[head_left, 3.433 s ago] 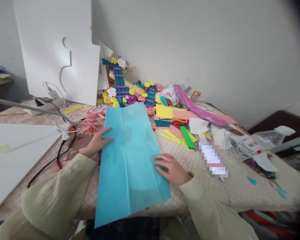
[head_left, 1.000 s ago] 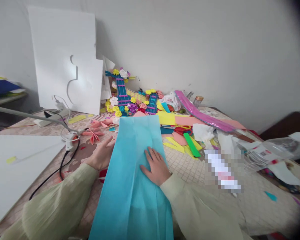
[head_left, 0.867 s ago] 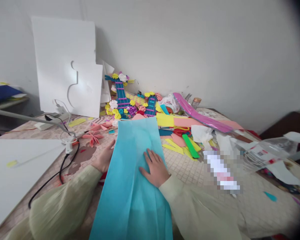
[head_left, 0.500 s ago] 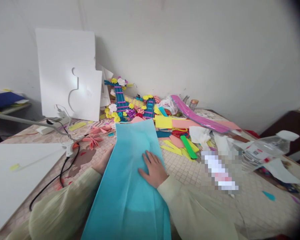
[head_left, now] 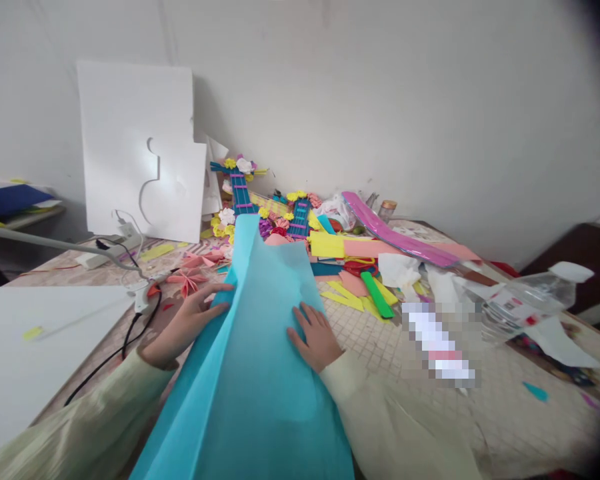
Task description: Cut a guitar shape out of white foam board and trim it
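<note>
A long turquoise sheet of paper lies in front of me with a raised lengthwise fold on its left side. My right hand rests flat on the paper's right half, fingers spread. Against the left edge is my left hand, its thumb apart from its stretched fingers and the fingertips touching the folded part. Beyond the sheet's far end stand guitar-shaped crafts with paper flowers, one blue neck at the left and a shorter blue neck beside it.
Left of the paper are a white board, a power strip and black cable. To the right lie a green strip, red scissors, paper scraps, a long pink-purple packet and a plastic bottle. A cut foam board leans on the wall.
My left hand has come out from beside the paper and onto its left edge. The left side of the sheet has lifted and opened outward. My right hand stays nearly in place.
</note>
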Demonstrator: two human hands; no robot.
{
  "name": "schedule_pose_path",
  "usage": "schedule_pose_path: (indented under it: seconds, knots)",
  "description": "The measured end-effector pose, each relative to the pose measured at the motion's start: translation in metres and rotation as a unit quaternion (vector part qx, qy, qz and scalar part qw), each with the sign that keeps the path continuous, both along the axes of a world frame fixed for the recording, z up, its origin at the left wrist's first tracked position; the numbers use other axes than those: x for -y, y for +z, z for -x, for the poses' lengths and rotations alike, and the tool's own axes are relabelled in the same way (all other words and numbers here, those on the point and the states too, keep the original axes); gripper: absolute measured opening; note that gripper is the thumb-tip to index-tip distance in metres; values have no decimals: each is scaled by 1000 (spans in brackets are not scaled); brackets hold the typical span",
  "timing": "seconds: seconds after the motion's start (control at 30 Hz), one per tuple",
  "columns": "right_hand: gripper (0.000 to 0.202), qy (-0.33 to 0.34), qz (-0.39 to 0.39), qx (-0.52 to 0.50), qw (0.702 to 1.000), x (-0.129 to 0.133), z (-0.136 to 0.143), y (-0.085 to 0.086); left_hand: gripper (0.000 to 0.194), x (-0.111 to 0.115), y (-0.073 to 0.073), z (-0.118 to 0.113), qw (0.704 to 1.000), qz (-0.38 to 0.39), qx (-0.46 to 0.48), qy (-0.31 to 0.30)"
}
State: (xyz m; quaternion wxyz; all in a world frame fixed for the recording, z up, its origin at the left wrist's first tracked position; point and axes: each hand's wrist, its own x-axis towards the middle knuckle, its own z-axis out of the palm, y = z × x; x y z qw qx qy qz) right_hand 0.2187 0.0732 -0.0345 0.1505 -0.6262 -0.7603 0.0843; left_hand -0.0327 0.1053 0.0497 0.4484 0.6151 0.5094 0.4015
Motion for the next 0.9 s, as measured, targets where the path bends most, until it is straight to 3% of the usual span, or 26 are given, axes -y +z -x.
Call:
schedule_pose_path:
  seconds: [0.13, 0.2, 0.27, 0.47, 0.7, 0.9]
  knots:
    - [58, -6, -22, 10, 1000, 3, -4, -7, 43, -10, -9, 30, 994, -65, -81, 41]
    - [57, -9, -39, 12, 999, 6, -6, -10, 40, -20, -17, 47, 974, -143, -167, 46]
    - [55, -19, -52, 14, 998, 9, -7, -13, 39, -30, -27, 61, 965, -158, -203, 48]
    - [58, -27, -49, 38, 998, 14, -9, -14, 43, -46, -49, 76, 956, -141, -254, 50]
    - [60, 60, -38, 47, 996, 14, -10, -3, 50, -48, -59, 87, 954, -119, -272, 35]
    - [59, 65, -24, 50, 996, 10, -13, -9, 53, -49, -71, 97, 955, -101, -281, 0]
